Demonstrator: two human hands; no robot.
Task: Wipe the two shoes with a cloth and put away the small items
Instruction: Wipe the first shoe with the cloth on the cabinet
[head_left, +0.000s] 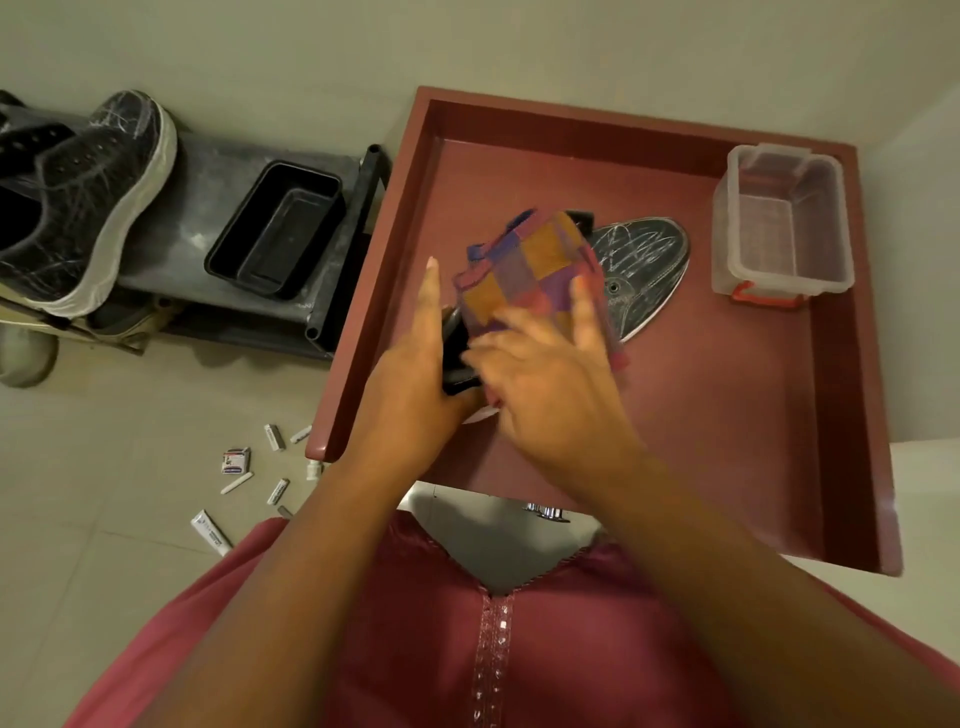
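A black shoe marked with white scribbles lies in the red tray, its toe pointing right. A checked orange, purple and red cloth covers its middle. My right hand presses on the cloth, blurred with motion. My left hand grips the shoe's heel end at the tray's left side, forefinger stretched out. The second black shoe, with a white sole, stands on the grey rack at the left. Several small white tubes and packets lie scattered on the floor.
A black rectangular tub sits on the rack beside the second shoe. A clear plastic box with a red clip stands in the tray's far right corner. A pale shoe lies on the tiled floor at the left edge.
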